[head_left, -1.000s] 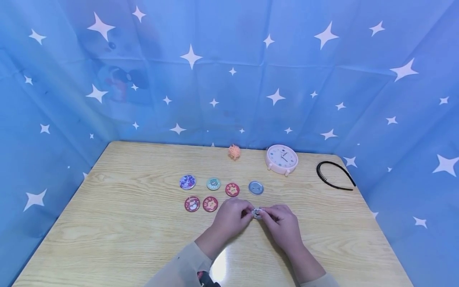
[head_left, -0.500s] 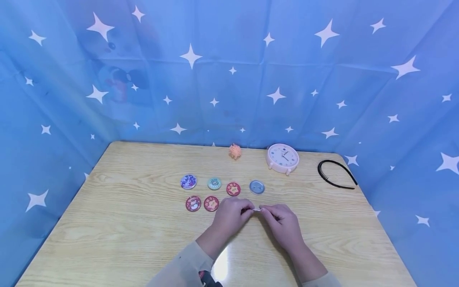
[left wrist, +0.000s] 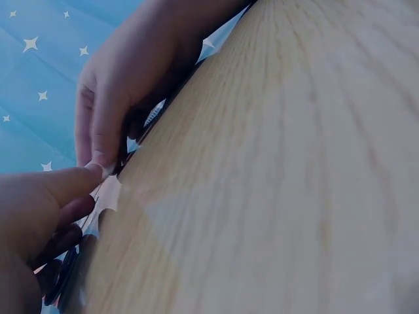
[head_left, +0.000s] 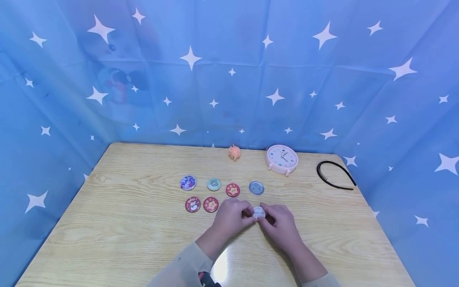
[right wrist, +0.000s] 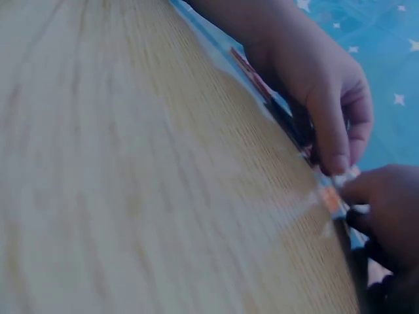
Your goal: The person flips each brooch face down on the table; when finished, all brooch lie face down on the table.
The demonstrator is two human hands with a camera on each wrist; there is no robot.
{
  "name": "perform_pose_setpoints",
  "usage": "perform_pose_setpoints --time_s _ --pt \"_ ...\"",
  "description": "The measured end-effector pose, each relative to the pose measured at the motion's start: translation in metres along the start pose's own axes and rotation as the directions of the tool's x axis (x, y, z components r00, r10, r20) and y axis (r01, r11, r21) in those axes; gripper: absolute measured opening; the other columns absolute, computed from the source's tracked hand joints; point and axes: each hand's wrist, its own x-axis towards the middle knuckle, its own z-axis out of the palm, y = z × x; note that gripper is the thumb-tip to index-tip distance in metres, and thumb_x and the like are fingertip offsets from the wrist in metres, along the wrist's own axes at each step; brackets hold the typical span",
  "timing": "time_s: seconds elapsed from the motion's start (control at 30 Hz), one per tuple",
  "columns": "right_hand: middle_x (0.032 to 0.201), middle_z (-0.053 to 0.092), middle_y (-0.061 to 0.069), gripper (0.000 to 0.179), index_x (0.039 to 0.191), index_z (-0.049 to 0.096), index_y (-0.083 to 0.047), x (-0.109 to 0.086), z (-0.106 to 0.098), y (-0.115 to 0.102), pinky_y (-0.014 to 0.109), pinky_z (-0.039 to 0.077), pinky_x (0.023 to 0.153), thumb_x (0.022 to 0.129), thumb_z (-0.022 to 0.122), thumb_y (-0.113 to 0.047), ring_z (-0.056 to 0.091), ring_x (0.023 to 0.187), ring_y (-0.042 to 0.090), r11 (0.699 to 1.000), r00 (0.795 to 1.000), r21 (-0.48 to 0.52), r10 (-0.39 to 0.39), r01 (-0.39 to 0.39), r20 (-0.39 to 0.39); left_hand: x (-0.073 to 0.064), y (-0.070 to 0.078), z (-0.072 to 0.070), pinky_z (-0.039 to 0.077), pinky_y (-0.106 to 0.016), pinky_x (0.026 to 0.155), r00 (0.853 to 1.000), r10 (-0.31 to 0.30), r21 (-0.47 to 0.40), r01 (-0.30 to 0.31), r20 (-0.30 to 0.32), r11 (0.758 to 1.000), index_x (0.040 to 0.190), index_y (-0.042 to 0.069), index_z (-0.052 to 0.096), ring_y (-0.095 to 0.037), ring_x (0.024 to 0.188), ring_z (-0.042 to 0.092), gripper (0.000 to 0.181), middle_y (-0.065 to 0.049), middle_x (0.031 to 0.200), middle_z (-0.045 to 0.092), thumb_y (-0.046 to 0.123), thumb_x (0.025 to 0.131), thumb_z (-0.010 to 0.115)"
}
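In the head view a small round pin badge (head_left: 259,213) is held just above the table, its pale back with a pin line facing up. My left hand (head_left: 231,217) pinches its left edge, while my right hand (head_left: 283,225) grips the right edge between thumb and fingers. Just beyond the hands lies a silver badge (head_left: 256,188), face down. Left of it are a red star badge (head_left: 232,190), a teal badge (head_left: 214,184) and a purple badge (head_left: 188,183). A red snowman badge (head_left: 193,204) and a second red star badge (head_left: 210,204) lie nearer.
At the table's back edge sit a fuzzy orange ball (head_left: 234,152) and a pink clock (head_left: 282,159). A black toothed headband (head_left: 335,175) lies at the right. Behind the wooden table (head_left: 118,231) hangs a blue star-printed curtain (head_left: 215,79).
The held badge has turned over, from printed face up, through edge-on, to back up. Both hands stay in nearly the same place, with the fingers slightly shifted.
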Motion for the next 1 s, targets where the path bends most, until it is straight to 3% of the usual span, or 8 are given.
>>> perform_pose_setpoints --time_s 0.2,0.63,1.0 --pt "0.108 0.077 0.0 0.049 0.134 0.075 -0.007 -0.0007 -0.0015 0.0014 0.054 0.04 0.096 0.088 0.088 -0.017 0.059 0.107 0.025 0.997 0.996 -0.063 -0.032 0.037 0.086 0.0 -0.0001 0.0001 0.049 -0.027 0.08 1.0 -0.019 -0.033 0.019 0.004 0.999 0.088 0.025 0.078 0.003 0.074 0.057 0.023 0.019 0.081 0.072 0.03 0.078 0.097" --pt "0.101 0.068 -0.005 0.051 0.133 0.074 -0.003 -0.0034 -0.0011 -0.0005 0.046 0.037 0.089 0.086 0.09 -0.017 0.052 0.102 0.022 0.997 0.996 -0.071 -0.032 0.038 0.084 0.0003 0.0015 0.0018 0.05 -0.028 0.083 0.999 -0.028 0.012 0.028 0.042 1.0 0.101 0.025 0.08 0.002 0.078 0.058 0.024 0.02 0.086 0.071 0.033 0.082 0.094" --pt "0.09 0.052 -0.012 0.046 0.133 0.075 -0.005 -0.0009 -0.0028 -0.0025 0.042 0.033 0.085 0.09 0.087 -0.017 0.043 0.096 0.019 0.993 0.992 -0.118 -0.012 0.026 0.124 0.0018 0.0038 -0.0015 0.05 -0.032 0.091 0.996 -0.013 0.066 0.008 0.087 0.998 0.108 0.025 0.082 -0.005 0.093 0.065 0.025 0.016 0.101 0.077 0.033 0.085 0.09"
